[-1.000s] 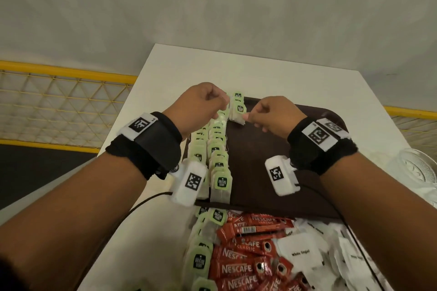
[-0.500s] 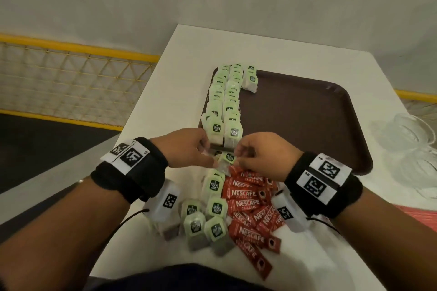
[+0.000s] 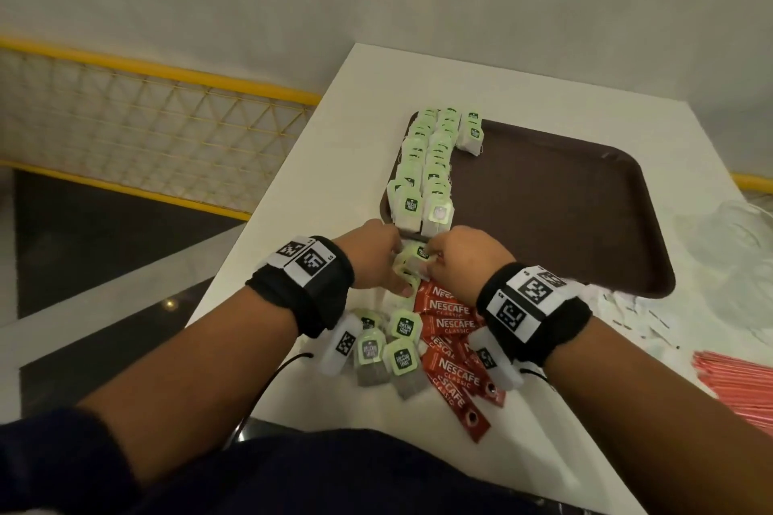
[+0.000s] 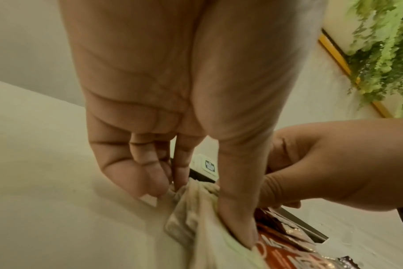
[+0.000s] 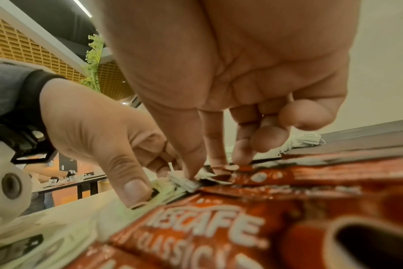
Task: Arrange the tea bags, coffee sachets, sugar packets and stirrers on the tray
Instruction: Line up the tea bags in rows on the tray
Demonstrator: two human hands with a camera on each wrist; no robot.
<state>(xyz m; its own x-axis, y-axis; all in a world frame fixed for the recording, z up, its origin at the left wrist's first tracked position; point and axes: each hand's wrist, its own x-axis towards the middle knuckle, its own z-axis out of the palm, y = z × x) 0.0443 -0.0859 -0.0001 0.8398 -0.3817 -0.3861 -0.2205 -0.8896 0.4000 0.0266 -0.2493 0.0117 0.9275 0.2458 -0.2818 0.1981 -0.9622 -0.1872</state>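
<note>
The white table (image 3: 334, 138) fills the frame's centre; the brown tray (image 3: 564, 213) sits upper right, green tea bags (image 3: 422, 163) lining its left edge. At centre, left hand (image 3: 372, 259) and right hand (image 3: 464, 259) pinch one loose tea bag (image 3: 412, 263) below the tray.

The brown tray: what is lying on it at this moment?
On the brown tray, green tea bags lie overlapped in two rows along its left side, and a few more start a third row at the far end. The rest shows bare. Both hands cover its near left corner.
</note>
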